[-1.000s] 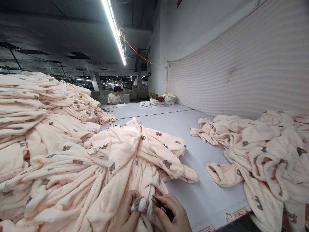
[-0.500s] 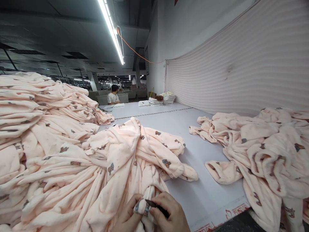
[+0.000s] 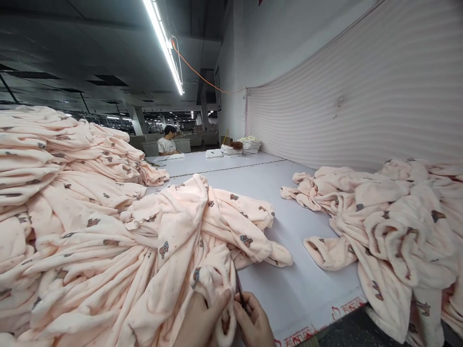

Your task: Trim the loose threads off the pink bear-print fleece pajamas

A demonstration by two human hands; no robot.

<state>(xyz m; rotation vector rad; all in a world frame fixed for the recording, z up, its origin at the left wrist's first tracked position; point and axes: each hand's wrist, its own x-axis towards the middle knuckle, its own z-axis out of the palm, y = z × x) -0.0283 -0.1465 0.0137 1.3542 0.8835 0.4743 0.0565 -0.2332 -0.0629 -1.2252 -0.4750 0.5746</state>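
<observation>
Fleecy pale pink fabric with a bear print is bunched at the bottom centre, part of a pink garment [image 3: 184, 207] spread over the table. My left hand [image 3: 204, 318] is closed on a folded cuff-like edge [image 3: 213, 282] of it, thumb on top. Close beside it on the right, my right hand [image 3: 253, 320] closes around dark thread snips [image 3: 241, 295], their pointed end upward at the fabric's right side. The fingers hide most of the snips, and I cannot tell whether the blades touch the cloth.
A tall heap of similar garments [image 3: 68, 149] fills the left side. More garments [image 3: 394, 226] lie at the right, hanging over the front edge of the pale table [image 3: 264, 176]. Folded white stacks [image 3: 249, 144] stand at the far end, near a seated person [image 3: 167, 142].
The held fabric has been turned, so its folded opening now faces up. My right hand has shifted slightly right, and the snips now point upward instead of left across the cloth.
</observation>
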